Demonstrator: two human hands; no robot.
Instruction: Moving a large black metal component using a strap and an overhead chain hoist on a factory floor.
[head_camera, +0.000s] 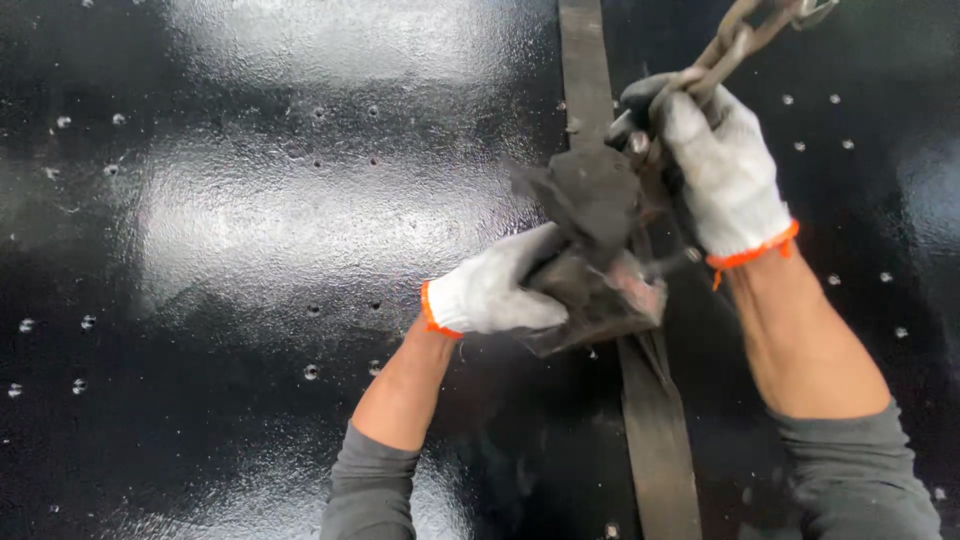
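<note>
Both hands wear white knit gloves with orange cuffs. My left hand grips the lower side of a dark, greasy metal block that sits on a narrow dark strap or bar. My right hand holds the upper part of the block where a steel chain joins it; its fingers curl around the chain's lowest links. The chain runs up and out of the top right of the view. The block's underside and the joint with the chain are hidden by the gloves.
A glossy black painted metal surface fills the view, dotted with small holes and rivets. The dark strap runs from the top centre to the bottom edge. Grey sleeves cover my forearms near the bottom.
</note>
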